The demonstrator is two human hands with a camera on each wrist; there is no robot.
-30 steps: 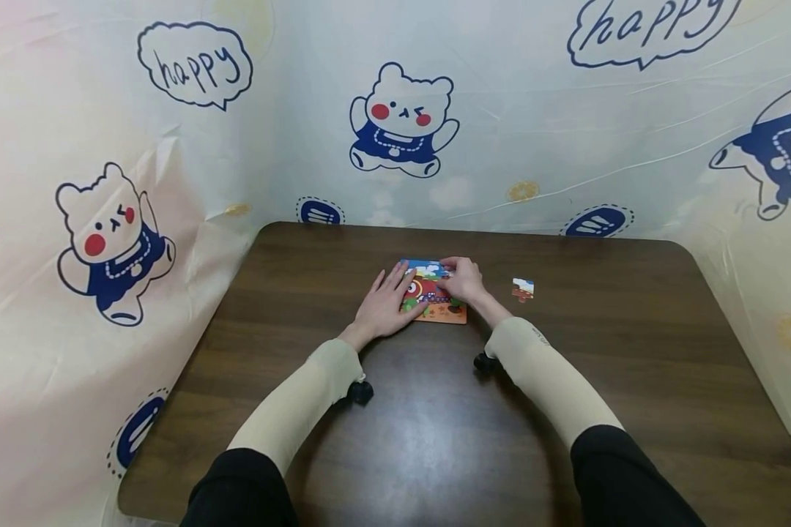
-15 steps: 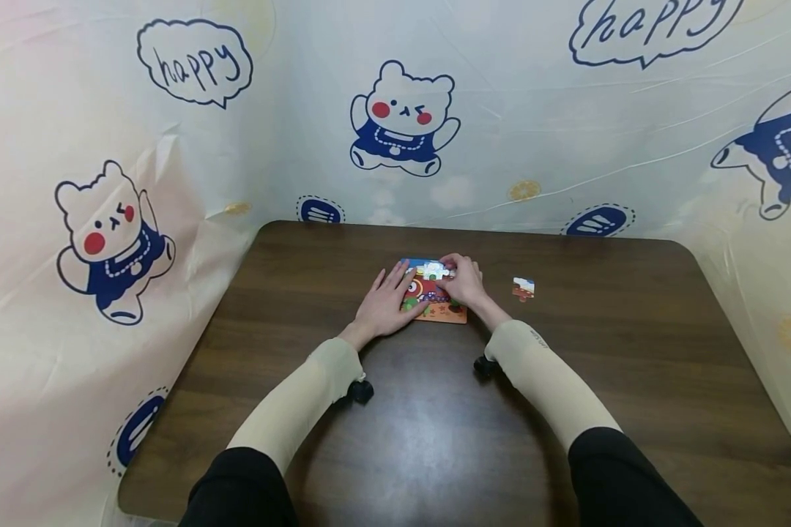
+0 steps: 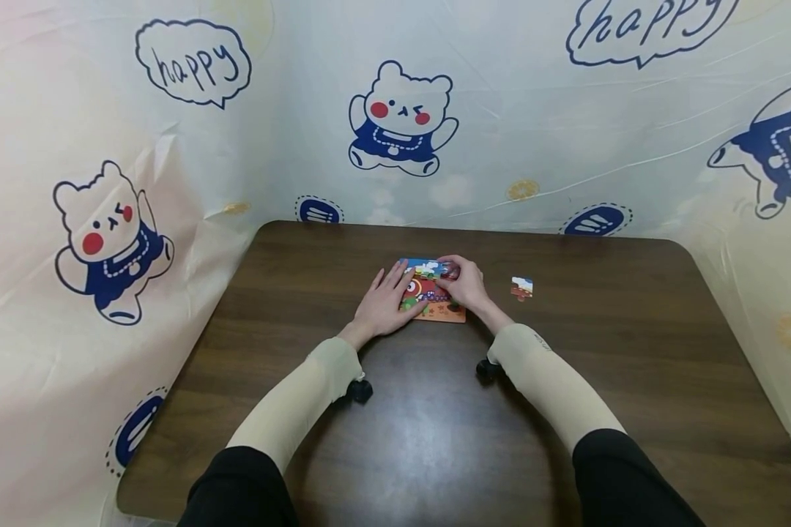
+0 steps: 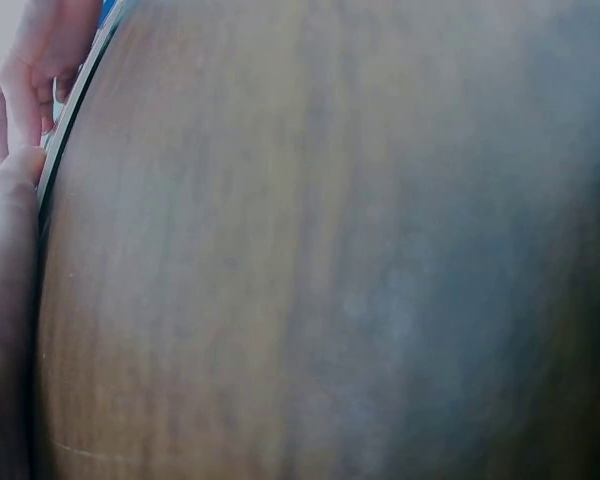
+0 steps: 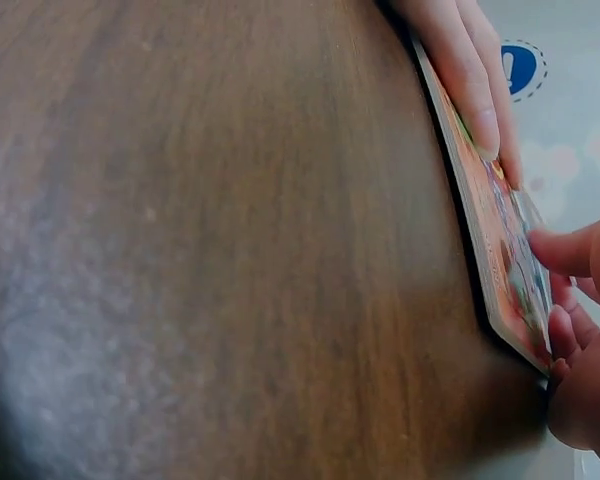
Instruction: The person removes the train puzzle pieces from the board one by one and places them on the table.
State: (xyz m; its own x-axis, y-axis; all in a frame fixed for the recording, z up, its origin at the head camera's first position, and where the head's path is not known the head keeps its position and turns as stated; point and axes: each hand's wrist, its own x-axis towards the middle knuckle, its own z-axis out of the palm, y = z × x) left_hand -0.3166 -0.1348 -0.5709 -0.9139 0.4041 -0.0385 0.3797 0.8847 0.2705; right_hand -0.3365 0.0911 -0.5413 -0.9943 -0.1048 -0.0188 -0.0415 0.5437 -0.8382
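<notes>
A colourful jigsaw puzzle [image 3: 444, 312] in a shallow board lies toward the back of the brown table. My left hand [image 3: 384, 302] rests on its left side with fingers straight and spread, covering part of the picture. At the upper right of the board, my right hand [image 3: 464, 284] pinches a puzzle piece [image 3: 451, 271] between thumb and fingers, and the hand partly hides it. The right wrist view shows the right thumb [image 5: 565, 250] and curled fingers low over the board's corner. A loose puzzle piece [image 3: 522, 287], white, blue and orange-brown, lies to the right of the board.
The wooden table [image 3: 395, 424] has rounded far corners. A pale curtain [image 3: 290, 95] printed with bears and "happy" bubbles hangs behind it and along both sides. Small black devices [image 3: 359, 391] sit under the wrists.
The right hand shifts slightly at the board's upper right. A bright, tilted-looking part of the puzzle half a second ago now shows its colours. The left hand and loose piece stay put.
</notes>
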